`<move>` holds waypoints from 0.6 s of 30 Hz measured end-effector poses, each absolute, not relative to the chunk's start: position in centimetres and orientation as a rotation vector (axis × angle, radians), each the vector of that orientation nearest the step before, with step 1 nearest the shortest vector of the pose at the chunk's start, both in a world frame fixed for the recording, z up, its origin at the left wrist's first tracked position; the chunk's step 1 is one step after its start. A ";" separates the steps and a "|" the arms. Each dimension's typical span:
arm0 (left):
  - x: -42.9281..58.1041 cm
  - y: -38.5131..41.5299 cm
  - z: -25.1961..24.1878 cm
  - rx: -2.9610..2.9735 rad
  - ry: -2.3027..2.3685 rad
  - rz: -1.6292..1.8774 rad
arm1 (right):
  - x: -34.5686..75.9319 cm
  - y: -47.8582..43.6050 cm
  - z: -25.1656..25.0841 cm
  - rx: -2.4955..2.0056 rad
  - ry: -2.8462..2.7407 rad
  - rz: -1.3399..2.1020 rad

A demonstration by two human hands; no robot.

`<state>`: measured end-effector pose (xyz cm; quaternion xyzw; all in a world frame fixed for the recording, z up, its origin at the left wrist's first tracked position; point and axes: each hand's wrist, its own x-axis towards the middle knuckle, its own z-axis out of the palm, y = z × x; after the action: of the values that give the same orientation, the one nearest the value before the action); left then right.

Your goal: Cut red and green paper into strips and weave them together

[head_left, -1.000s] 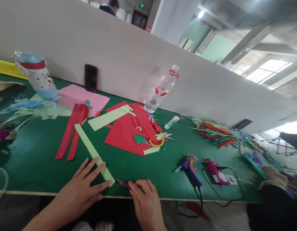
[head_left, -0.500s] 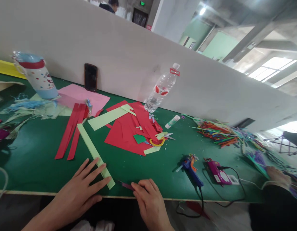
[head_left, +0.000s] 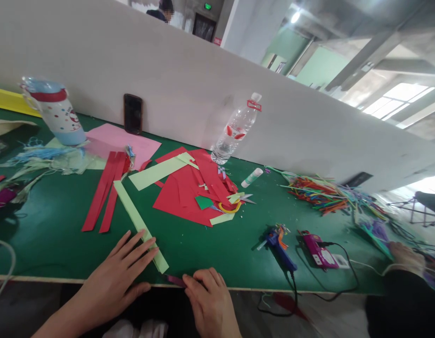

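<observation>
Flat and spread, my left hand (head_left: 122,267) presses its fingertips on a long light green paper strip (head_left: 140,223) lying slantwise on the table. In my right hand (head_left: 212,298) is a thin purple-handled craft knife (head_left: 175,280), pinched between the fingers. Its dark tip points left, close to the strip's near end; I cannot tell whether it touches. Beyond my left hand lie red paper strips (head_left: 101,202). Red paper sheets (head_left: 175,199), a wider pale green piece (head_left: 156,172) and scissors with a yellow handle (head_left: 229,207) are further up the table.
A clear bottle (head_left: 234,131), a glue stick (head_left: 252,178), a phone (head_left: 133,113) and a patterned flask (head_left: 60,112) stand or lie towards the wall. At right are a blue glue gun (head_left: 280,249), a magenta device (head_left: 317,251), cords and another person's hand (head_left: 407,258).
My right hand has moved left and slightly nearer to me with the craft knife, bringing the tip closer to the strip's end. My left hand stays on the strip, its fingers shifted slightly.
</observation>
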<state>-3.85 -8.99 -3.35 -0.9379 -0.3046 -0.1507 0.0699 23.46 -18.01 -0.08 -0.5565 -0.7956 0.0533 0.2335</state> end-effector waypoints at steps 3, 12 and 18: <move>-3.9 -9.0 -3.4 -2.848 -0.944 -0.474 | 23.5 -18.0 -0.1 -1.554 -2.164 0.137; -3.8 -9.1 -3.0 -2.892 -0.967 -0.539 | 23.2 -17.4 -0.4 -1.579 -2.125 0.075; -4.0 -9.1 -3.2 -2.853 -0.913 -0.486 | 23.0 -16.8 -0.3 -1.551 -2.151 0.074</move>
<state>-3.98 -9.08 -3.24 -0.9388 -0.3004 -0.1598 0.0535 23.03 -16.79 -0.30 -0.5674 -0.7867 0.0271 0.2419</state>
